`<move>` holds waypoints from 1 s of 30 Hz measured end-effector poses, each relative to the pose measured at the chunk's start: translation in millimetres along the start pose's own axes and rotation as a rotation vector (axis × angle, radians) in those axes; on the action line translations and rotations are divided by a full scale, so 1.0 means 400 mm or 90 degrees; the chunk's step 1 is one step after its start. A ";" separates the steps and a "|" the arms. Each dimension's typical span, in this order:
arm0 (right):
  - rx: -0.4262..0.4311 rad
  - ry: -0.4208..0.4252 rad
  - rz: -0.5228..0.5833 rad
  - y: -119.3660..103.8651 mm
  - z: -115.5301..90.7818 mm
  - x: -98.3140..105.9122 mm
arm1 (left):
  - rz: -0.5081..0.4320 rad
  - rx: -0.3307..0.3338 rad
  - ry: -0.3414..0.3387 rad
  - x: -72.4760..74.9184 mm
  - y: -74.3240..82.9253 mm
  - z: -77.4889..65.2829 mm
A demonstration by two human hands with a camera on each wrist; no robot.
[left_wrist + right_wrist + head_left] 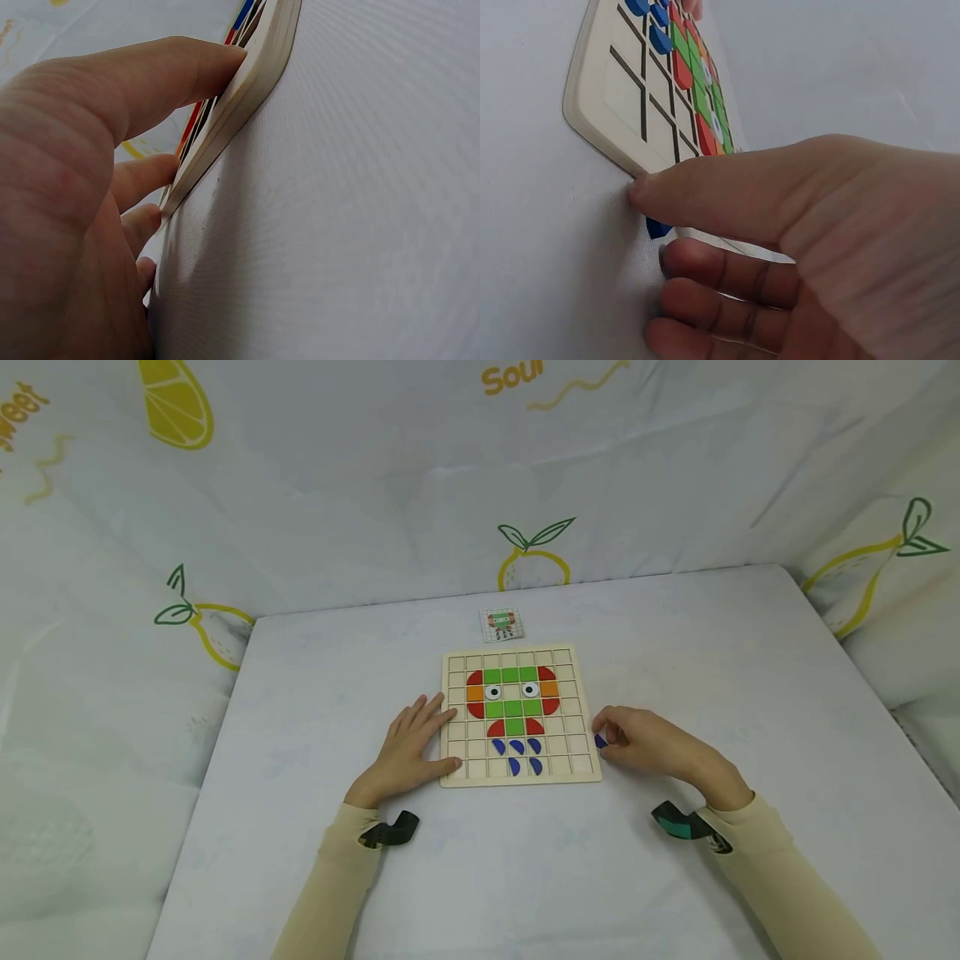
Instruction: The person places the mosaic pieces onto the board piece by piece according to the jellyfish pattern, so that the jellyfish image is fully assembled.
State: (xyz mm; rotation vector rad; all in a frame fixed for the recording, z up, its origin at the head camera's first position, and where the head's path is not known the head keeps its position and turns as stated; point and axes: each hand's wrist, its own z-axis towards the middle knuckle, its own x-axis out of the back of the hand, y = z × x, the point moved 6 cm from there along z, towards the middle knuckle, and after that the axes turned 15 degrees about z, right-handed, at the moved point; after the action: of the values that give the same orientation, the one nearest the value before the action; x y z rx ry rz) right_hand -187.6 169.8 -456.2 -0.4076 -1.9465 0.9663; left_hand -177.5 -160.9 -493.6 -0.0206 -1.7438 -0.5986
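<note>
A wooden grid board (577,764) lies flat on the table, with colored tiles set in its squares. Red, green, orange and eye tiles make a face-like shape, and several blue half-round pieces (517,747) sit below it. My left hand (401,752) rests at the board's left edge, fingers spread, with thumb and fingertips touching the rim (247,97). Just off the board's right edge, my right hand (648,743) pinches another blue piece (600,741) between thumb and fingers. In the right wrist view, the thumb partly hides this blue piece (658,228).
Behind the board lies a small pattern card (502,624) showing a similar tile picture. A white cloth (337,668) covers the table, and a lemon-printed curtain (375,510) hangs behind it. Each wrist wears a dark strap-on device (682,822).
</note>
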 end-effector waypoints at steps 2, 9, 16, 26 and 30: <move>-0.001 0.003 -0.011 0.000 0.000 0.000 | 0.000 0.001 -0.001 0.000 -0.001 -0.001; 0.011 0.019 -0.028 -0.001 0.002 0.005 | 0.000 0.001 0.001 0.001 -0.001 -0.001; 0.025 0.064 -0.024 -0.005 0.004 0.022 | -0.001 -0.005 0.001 -0.001 -0.001 0.000; 0.097 0.082 0.012 -0.085 0.022 0.030 | 0.001 -0.001 -0.001 -0.004 -0.004 0.000; 0.128 0.068 0.013 -0.126 0.037 0.021 | 0.003 0.000 -0.003 -0.005 -0.002 0.002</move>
State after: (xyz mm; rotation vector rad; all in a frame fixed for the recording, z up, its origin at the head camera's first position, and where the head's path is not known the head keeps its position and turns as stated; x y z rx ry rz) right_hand -199.9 135.8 -417.2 -0.3569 -1.7326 1.1193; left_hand -178.0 -160.8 -496.0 -0.0260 -1.7485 -0.5962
